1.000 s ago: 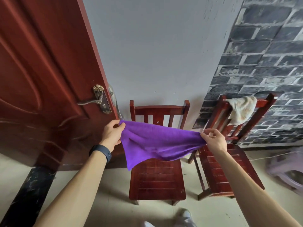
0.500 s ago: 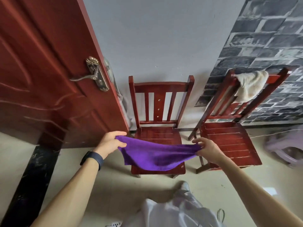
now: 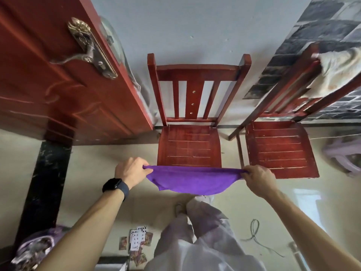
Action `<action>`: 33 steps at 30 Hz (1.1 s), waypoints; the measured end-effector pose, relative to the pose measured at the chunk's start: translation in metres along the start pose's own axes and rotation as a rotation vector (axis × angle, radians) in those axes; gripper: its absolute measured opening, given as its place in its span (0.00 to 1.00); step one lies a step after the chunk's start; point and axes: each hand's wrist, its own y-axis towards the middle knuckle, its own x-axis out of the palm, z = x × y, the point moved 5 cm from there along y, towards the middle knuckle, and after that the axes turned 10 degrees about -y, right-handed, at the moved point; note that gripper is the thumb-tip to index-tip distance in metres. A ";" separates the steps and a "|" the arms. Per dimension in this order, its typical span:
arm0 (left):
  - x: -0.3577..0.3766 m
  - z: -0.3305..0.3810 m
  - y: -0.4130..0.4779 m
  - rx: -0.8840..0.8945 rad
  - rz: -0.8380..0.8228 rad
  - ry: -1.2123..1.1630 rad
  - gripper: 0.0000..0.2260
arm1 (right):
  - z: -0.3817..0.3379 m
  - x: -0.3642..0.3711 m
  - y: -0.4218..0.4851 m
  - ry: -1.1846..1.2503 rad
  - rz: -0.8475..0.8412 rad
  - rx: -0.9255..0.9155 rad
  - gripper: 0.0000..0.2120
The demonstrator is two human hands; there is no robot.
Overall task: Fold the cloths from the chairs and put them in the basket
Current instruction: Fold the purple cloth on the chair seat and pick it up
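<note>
Before a red chair (image 3: 189, 145), left hand (image 3: 130, 171) and right hand (image 3: 257, 178) pinch corners of the purple cloth (image 3: 187, 179), fingers (image 3: 139, 165) curled; folding looks barely begun. Next, the corners must meet evenly.

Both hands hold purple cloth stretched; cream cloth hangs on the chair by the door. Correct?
No: head view shows the cream cloth on the chair by the brick wall. Left hand and right hand do hold the purple cloth stretched.
</note>
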 end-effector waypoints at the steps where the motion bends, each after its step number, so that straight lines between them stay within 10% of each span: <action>1: -0.002 0.004 0.014 -0.001 0.013 0.012 0.10 | -0.002 -0.004 0.016 0.000 0.009 -0.005 0.10; 11: 0.064 0.020 0.188 -0.236 0.088 -0.155 0.09 | -0.015 0.057 0.217 0.256 0.035 0.172 0.12; 17: 0.133 0.007 0.265 -0.454 0.140 -0.784 0.06 | -0.015 0.123 0.302 0.608 0.034 0.277 0.14; 22: 0.166 0.010 0.305 -0.443 0.151 -1.299 0.29 | -0.020 0.166 0.327 0.907 -0.114 0.307 0.38; 27: 0.239 -0.026 0.245 -0.594 0.072 -0.686 0.25 | -0.004 0.248 0.251 0.474 -0.288 0.476 0.29; 33: 0.311 -0.063 0.185 -0.703 -0.044 -0.585 0.14 | 0.003 0.314 0.184 0.473 -0.290 0.583 0.14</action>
